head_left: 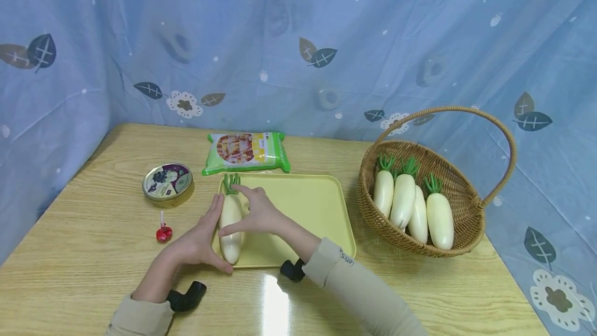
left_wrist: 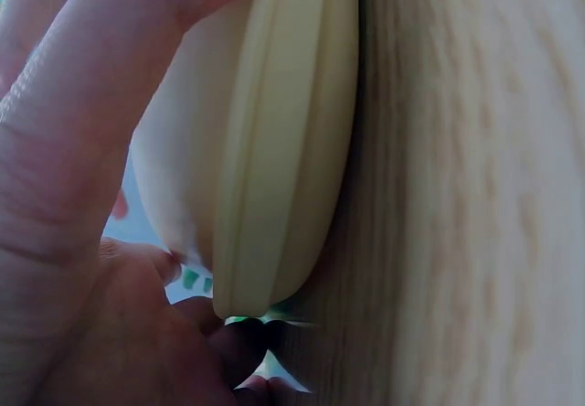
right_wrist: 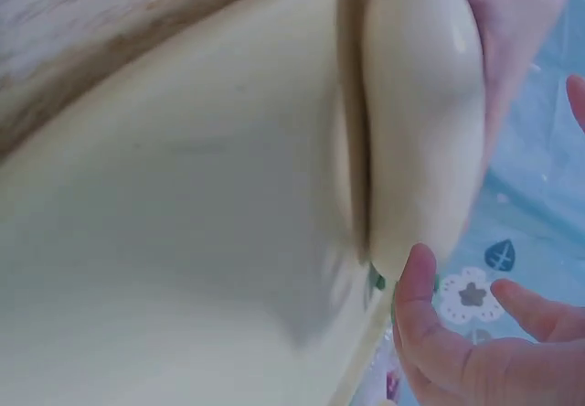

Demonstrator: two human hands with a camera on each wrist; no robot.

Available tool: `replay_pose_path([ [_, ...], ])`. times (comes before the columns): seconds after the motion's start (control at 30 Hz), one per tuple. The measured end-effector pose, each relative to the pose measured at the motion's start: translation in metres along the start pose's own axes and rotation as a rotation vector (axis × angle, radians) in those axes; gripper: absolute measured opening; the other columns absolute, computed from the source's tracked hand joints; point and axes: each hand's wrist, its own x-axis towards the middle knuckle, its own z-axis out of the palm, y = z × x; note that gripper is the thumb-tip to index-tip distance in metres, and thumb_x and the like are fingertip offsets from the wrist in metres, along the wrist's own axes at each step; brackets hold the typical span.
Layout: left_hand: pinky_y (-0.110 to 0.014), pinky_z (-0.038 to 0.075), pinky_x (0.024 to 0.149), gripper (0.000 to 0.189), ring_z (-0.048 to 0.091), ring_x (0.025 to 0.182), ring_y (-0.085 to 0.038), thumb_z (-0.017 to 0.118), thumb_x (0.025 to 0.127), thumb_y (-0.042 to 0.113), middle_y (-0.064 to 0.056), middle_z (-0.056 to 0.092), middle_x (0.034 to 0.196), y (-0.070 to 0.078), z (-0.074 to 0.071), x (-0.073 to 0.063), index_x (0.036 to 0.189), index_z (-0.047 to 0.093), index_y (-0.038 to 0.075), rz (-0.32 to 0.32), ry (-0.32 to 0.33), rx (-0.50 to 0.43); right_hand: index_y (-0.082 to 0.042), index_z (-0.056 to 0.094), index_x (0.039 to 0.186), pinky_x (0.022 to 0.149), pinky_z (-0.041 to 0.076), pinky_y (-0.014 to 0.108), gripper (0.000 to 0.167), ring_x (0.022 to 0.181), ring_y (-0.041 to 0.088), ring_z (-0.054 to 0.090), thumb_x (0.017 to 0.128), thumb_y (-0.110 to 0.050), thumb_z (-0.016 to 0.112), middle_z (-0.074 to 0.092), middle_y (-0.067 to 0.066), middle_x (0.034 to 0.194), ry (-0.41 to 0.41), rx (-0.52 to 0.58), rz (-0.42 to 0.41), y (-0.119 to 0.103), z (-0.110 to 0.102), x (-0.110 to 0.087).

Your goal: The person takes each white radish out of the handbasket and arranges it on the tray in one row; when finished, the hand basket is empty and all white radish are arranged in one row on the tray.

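Observation:
A white radish (head_left: 230,228) with green leaf stubs lies lengthwise along the left edge of a pale yellow tray (head_left: 298,206). My left hand (head_left: 198,237) rests along the radish's left side, fingers extended and thumb reaching toward its lower tip. In the left wrist view, that hand spans the tray rim (left_wrist: 283,150) beside the radish (left_wrist: 187,150). From the right, my right hand (head_left: 256,214) reaches over the tray, its thumb across the radish's middle and its fingers up by the leaves. The right wrist view has a fingertip (right_wrist: 420,260) right at the radish's end (right_wrist: 425,122).
A wicker basket (head_left: 462,217) with a tall handle holds several white radishes (head_left: 403,201) on the right. Behind the tray lies a green food packet (head_left: 247,152). A round tin (head_left: 169,184) and a small red object with a white stick (head_left: 164,233) sit on the left.

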Motion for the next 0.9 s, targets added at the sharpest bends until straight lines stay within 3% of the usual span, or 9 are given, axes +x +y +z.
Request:
replay_pose_path([
  [0.3,-0.065,0.009,0.100,0.150,-0.005,0.131,-0.049,0.089,0.042,0.044,-0.025,-0.016,0.147,-0.001,0.001,0.000,0.143,-0.015,0.003,0.006,0.006,0.002,-0.021,0.031,0.143,0.079,0.049,0.031,0.096,0.112,0.035,0.047,0.064,-0.036,0.083,0.035,0.017,0.130,0.005,0.124,0.024,0.000,-0.017,-0.013],
  [0.53,-0.065,0.007,0.101,0.150,-0.004,0.131,-0.050,0.089,0.042,0.043,-0.025,-0.016,0.147,-0.002,0.001,0.001,0.144,-0.014,0.003,0.001,0.007,-0.001,-0.028,0.032,0.142,0.078,0.048,0.032,0.094,0.112,0.033,0.047,0.063,-0.035,0.083,0.035,0.013,0.133,0.016,0.158,0.019,0.005,-0.031,-0.025],
  [0.9,-0.063,0.003,0.102,0.151,-0.006,0.133,-0.045,0.090,0.041,0.042,-0.024,-0.016,0.148,-0.001,0.001,0.001,0.144,-0.015,0.004,0.011,0.012,-0.019,-0.027,0.032,0.142,0.081,0.048,0.035,0.092,0.112,0.034,0.044,0.065,-0.028,0.082,0.035,0.010,0.133,0.045,0.235,-0.012,0.014,-0.058,-0.045],
])
